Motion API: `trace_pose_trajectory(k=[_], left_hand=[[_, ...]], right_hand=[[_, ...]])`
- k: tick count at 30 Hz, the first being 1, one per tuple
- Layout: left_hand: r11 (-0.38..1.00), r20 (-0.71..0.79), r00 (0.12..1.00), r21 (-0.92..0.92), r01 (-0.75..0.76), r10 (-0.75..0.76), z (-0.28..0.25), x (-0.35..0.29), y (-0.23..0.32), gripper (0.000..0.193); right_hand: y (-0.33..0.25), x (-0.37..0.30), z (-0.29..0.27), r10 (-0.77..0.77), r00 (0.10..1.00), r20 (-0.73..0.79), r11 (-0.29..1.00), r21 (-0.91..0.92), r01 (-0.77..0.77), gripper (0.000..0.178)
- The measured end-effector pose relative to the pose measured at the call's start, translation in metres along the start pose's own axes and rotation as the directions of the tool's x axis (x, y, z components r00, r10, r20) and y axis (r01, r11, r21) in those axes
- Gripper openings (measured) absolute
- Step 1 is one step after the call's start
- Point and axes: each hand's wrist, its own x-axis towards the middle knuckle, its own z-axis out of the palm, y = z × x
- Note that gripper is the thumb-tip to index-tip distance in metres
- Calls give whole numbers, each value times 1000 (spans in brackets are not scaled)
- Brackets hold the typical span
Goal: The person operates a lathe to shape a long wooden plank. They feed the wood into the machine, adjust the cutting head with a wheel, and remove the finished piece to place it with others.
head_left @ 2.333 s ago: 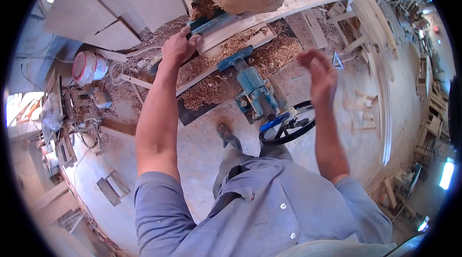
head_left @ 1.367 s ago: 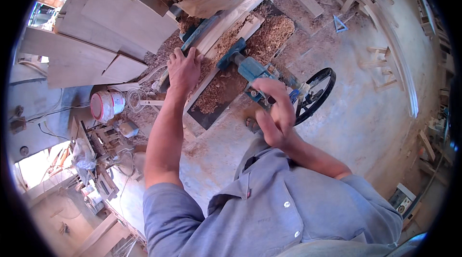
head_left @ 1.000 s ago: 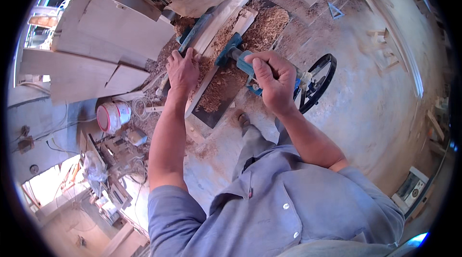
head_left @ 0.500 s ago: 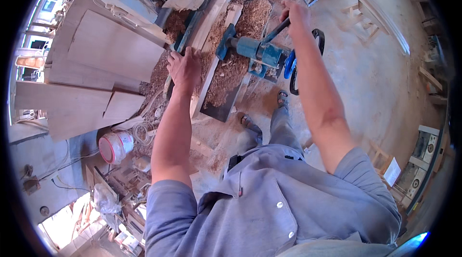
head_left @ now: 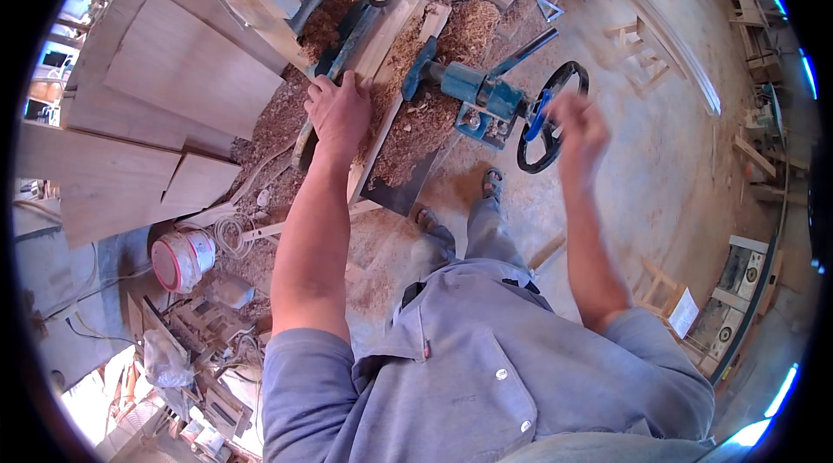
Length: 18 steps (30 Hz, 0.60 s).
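My left hand (head_left: 338, 118) lies over the near end of a long pale wooden beam (head_left: 401, 19), its fingers curled across the wood beside a green machine edge. To the right stands a blue-green machine part with a cylindrical body (head_left: 480, 90), a flat clamp-like head (head_left: 419, 69) and a lever (head_left: 526, 50) that no hand touches. My right hand (head_left: 580, 129) is at the black handwheel (head_left: 528, 157), close to its blue handle (head_left: 538, 116). Motion smears its fingers, so whether they grip the handle is unclear.
Wood shavings (head_left: 468, 29) heap around the machine. Large plywood sheets (head_left: 182, 68) lean at the left, above a white bucket (head_left: 184, 260) with a red rim. A blue triangular frame (head_left: 548, 9) lies on the dusty floor, and long boards (head_left: 664, 38) extend at the right.
My right hand has let go of the lever and moved down and right to the handwheel. The lever now points further right. My left hand stays at the beam.
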Motion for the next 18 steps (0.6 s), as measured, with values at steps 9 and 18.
trace_pose_trajectory(k=[9,18], left_hand=[[999,69,998,-31,17,-15,-7,3,0,40],[997,31,999,-75,24,-21,-10,8,8,38]], right_hand=[[-23,56,69,-115,959,260,712,695,-102,22],[-46,31,65,-96,975,202,817,575,-39,34]])
